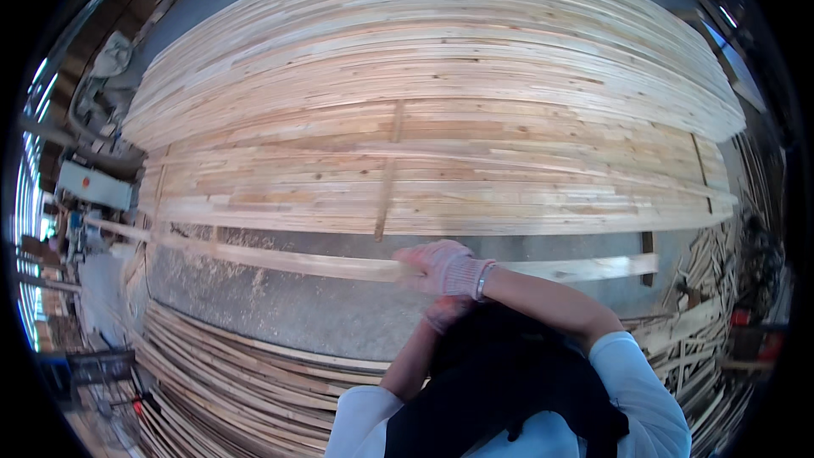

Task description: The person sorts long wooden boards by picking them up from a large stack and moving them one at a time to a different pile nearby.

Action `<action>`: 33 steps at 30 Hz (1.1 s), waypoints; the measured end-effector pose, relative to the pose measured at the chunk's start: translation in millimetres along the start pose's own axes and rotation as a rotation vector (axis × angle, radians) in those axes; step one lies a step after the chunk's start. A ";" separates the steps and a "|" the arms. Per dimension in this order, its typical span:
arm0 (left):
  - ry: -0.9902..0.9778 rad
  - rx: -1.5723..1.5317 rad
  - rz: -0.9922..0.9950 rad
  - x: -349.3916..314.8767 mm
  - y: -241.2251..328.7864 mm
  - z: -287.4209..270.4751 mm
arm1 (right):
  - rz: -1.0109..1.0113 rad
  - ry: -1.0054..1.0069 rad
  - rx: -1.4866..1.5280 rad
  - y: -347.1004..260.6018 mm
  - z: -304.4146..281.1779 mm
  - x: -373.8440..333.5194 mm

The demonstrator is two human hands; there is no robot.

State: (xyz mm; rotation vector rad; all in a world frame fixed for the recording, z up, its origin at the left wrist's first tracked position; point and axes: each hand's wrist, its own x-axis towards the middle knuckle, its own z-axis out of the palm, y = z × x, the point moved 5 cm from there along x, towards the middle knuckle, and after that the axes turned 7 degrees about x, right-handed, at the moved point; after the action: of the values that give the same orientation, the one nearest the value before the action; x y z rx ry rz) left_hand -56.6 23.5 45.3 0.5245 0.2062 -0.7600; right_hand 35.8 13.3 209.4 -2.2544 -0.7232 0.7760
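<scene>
My right hand (449, 268), in a pinkish-white work glove with a band at the wrist, reaches across in front of me and covers the middle of a long, narrow wooden board (339, 266). Motion smears its fingers, which point left; whether they grip the board or only pass over it is unclear. Close below it is my left hand (447, 312), also gloved, partly hidden by the right wrist and dark clothing, so its fingers do not show. The board runs left to right, its right end over a dark crosspiece (649, 258).
Beyond it lies a wide stack of pale wooden boards (441, 68), with thin cross strips (388, 178) on its lower step. Long strips (246, 365) lie near me at left, scrap wood (704, 271) at right. Sawdust covers part of the grey floor (339, 314). Machinery (95, 185) stands far left.
</scene>
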 end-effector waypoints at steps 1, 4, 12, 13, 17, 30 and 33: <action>0.047 -0.219 0.015 1.4 -3.7 -17.4 | -0.021 -0.013 -0.027 -0.5 0.2 0.9; 0.243 0.523 0.152 -24.1 48.7 -49.8 | 0.019 0.087 -0.021 49.7 -5.5 -15.9; 0.765 0.102 0.453 -114.8 148.4 -115.0 | 0.613 0.277 -0.105 219.0 -48.6 -168.9; 0.698 0.139 0.494 -128.1 162.8 -140.6 | 0.698 0.228 -0.070 231.4 -46.5 -185.2; 0.918 -0.157 0.719 -142.8 202.8 -139.2 | 0.907 0.116 0.044 278.9 -14.6 -221.0; 1.196 -0.542 0.156 15.1 24.1 -89.6 | 0.930 -0.018 0.148 399.4 -35.7 -139.6; 1.100 -0.446 0.110 58.2 4.3 -64.6 | 0.903 0.026 0.110 427.5 -70.4 -113.6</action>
State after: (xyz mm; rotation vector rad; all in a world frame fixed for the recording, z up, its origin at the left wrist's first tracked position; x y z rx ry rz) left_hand -11.6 24.8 -29.2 0.4725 1.3233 -0.2290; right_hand 128.3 -364.5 -12.8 -2.4417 0.4085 1.1371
